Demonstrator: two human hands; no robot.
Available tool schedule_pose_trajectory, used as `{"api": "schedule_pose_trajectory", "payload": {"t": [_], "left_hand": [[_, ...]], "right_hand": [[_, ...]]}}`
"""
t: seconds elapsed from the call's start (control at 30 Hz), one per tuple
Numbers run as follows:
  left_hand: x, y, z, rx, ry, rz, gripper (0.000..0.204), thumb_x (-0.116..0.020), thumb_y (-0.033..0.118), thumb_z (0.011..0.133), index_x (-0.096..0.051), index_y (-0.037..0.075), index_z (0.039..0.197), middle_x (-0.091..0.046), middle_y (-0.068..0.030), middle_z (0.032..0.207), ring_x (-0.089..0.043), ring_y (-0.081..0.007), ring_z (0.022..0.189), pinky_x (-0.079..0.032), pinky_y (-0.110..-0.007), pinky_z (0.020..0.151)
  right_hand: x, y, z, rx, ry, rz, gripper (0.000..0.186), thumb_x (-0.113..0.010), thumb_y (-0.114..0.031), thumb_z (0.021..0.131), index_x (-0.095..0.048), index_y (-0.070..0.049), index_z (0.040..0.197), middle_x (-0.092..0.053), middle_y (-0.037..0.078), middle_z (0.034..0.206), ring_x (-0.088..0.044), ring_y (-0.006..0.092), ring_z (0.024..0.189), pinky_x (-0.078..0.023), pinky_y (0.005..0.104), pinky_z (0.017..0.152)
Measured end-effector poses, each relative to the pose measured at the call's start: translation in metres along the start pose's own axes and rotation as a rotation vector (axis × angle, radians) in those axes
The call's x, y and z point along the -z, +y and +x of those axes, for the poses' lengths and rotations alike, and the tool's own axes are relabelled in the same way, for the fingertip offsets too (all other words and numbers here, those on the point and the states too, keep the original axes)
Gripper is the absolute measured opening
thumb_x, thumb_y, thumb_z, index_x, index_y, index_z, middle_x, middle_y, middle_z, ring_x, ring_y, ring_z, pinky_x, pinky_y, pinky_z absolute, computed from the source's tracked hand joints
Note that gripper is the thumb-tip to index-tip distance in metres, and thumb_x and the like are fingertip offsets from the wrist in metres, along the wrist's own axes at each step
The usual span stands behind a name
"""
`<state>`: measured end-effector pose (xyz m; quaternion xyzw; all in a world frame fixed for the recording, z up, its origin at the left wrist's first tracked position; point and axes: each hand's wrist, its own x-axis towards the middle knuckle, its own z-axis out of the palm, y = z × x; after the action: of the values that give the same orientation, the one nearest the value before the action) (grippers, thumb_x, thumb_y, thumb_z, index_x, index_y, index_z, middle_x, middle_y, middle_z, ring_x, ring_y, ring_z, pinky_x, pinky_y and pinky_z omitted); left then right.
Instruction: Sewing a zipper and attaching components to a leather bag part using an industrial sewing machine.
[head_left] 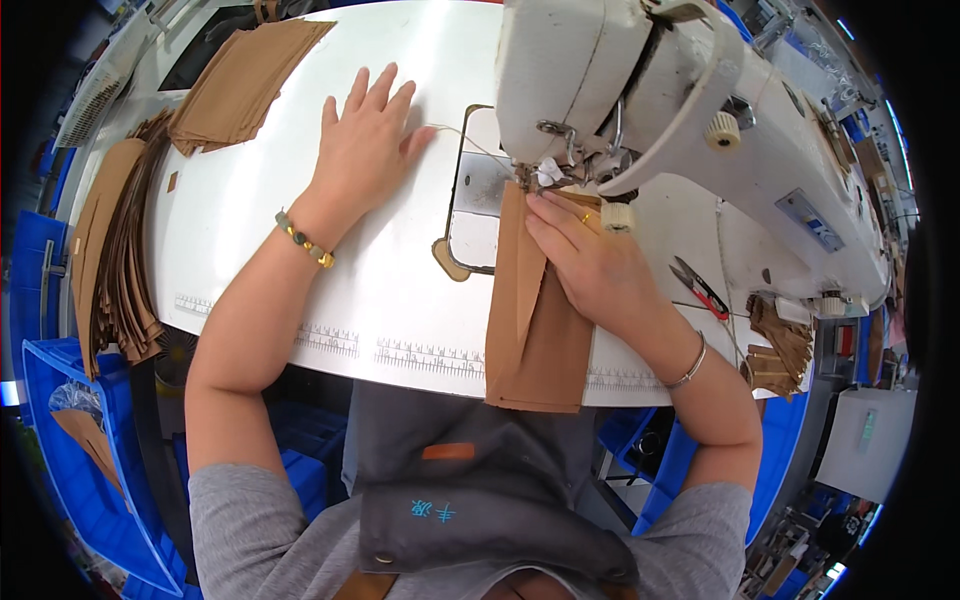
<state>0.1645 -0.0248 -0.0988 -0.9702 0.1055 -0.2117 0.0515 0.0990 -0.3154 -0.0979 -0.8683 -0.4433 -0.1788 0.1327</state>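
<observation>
The right hand [590, 262] lies flat on a folded brown fabric piece [535, 330], fingers together and pointing toward the needle area of the white sewing machine [690, 110]. The fingertips [535, 208] press the top edge of the fabric right at the presser foot; nothing is gripped, the hand just pins the piece down. The fabric runs from under the machine head down over the near edge of the white tabletop [300, 250], its lower end hanging slightly past the printed ruler strip [420, 355]. A narrower flap folds along its left side.

The left hand [368, 145] rests palm down on the bare tabletop, fingers spread apart, holding nothing, well apart from the fabric. It sits left of the metal needle plate [478, 190]. A beaded bracelet [303, 240] circles the left wrist, a thin bangle [690, 365] the right.

A flat stack of brown pieces [245, 80] lies at the far left of the tabletop, and more pieces hang in a bundle [120, 260] over its left edge. Red-handled snips [698, 288] lie right of the right hand, near smaller brown pieces [778, 350]. Blue bins [60, 450] stand below at left.
</observation>
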Motion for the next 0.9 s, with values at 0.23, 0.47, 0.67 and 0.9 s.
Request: {"api": "schedule_pose_trajectory", "payload": {"t": [0.23, 0.47, 0.67, 0.9], "left_hand": [[0.076, 0.051, -0.076, -0.392, 0.125, -0.554, 0.031, -0.082, 0.011, 0.082, -0.075, 0.007, 0.113, -0.074, -0.0092, 0.114, -0.068, -0.0306, 0.113, -0.055, -0.043, 0.095], [0.103, 0.093, -0.183, -0.483, 0.021, -0.632, 0.028, -0.083, 0.016, 0.082, -0.076, 0.006, 0.108, -0.075, -0.0075, 0.120, -0.070, -0.0271, 0.115, -0.053, -0.041, 0.098], [0.099, 0.094, -0.201, -0.476, 0.121, -0.514, 0.035, -0.081, 0.012, 0.082, -0.076, 0.006, 0.115, -0.074, -0.0073, 0.125, -0.070, -0.0262, 0.117, -0.053, -0.040, 0.100], [0.104, 0.083, -0.178, -0.419, 0.005, -0.684, 0.037, -0.078, 0.008, 0.083, -0.074, 0.004, 0.119, -0.074, -0.0091, 0.125, -0.070, -0.0284, 0.116, -0.054, -0.039, 0.099]], "right_hand": [[0.005, -0.005, -0.001, 0.027, -0.067, -0.009, 0.036, -0.061, -0.006, 0.089, -0.070, -0.007, 0.124, -0.067, 0.014, 0.134, -0.067, 0.0317, 0.121, -0.057, 0.0396, 0.095], [0.016, -0.046, -0.030, 0.259, 0.014, 0.154, 0.029, -0.066, -0.012, 0.082, -0.069, 0.003, 0.107, -0.069, 0.017, 0.120, -0.067, 0.0320, 0.113, -0.055, 0.0438, 0.098], [0.022, -0.094, -0.063, 0.140, 0.051, 0.205, 0.031, -0.071, -0.012, 0.084, -0.071, 0.004, 0.111, -0.070, 0.017, 0.122, -0.070, 0.0327, 0.114, -0.059, 0.0425, 0.093], [0.012, -0.113, -0.083, 0.124, 0.200, -0.006, 0.020, -0.069, -0.014, 0.090, -0.073, -0.001, 0.105, -0.074, 0.015, 0.119, -0.071, 0.0276, 0.114, -0.058, 0.0391, 0.095]]}}
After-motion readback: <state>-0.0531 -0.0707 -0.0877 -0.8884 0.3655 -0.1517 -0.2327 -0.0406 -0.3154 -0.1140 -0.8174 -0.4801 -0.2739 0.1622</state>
